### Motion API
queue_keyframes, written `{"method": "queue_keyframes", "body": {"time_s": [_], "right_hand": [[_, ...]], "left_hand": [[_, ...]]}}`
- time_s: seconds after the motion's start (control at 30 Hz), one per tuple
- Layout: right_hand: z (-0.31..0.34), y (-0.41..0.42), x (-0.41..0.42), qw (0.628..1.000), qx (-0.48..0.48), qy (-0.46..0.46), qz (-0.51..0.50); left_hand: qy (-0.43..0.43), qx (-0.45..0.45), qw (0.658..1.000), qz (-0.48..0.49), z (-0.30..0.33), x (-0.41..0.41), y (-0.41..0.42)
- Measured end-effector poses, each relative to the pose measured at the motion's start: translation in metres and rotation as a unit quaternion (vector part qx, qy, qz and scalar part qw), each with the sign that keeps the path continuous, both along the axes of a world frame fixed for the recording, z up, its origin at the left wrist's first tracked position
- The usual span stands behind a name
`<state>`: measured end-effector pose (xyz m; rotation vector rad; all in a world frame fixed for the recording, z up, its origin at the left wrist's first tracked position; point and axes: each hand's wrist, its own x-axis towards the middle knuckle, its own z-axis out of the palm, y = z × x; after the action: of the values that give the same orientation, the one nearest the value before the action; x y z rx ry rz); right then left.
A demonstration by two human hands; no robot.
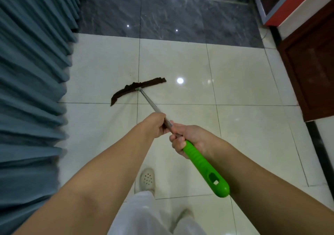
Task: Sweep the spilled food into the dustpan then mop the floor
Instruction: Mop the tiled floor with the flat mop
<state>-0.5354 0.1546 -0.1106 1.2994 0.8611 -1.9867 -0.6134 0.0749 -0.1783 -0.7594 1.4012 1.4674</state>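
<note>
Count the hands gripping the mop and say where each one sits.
2. The left hand grips the metal shaft of the mop, farther down toward the head. The right hand holds it nearer the person, at the top of the green handle.

Pale floor tiles lay open ahead and right of the mop head; pleated curtains crowded the left side, just beside its end, while a dark wooden cabinet closed off the right, well apart
</note>
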Motion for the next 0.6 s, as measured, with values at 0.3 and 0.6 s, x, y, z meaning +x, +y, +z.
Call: {"method": "queue_keyframes", "body": {"time_s": [0.3, 0.6], "right_hand": [[-0.013, -0.026, 0.019, 1.000, 0.021, 0.002, -0.006], [-0.010, -0.031, 0.115, 0.999, 0.043, -0.013, -0.001]], "left_hand": [[-0.012, 0.001, 1.000, -0.020, -0.008, 0.015, -0.025], [-0.022, 0.018, 0.999, -0.028, -0.011, 0.110, -0.033]]}}
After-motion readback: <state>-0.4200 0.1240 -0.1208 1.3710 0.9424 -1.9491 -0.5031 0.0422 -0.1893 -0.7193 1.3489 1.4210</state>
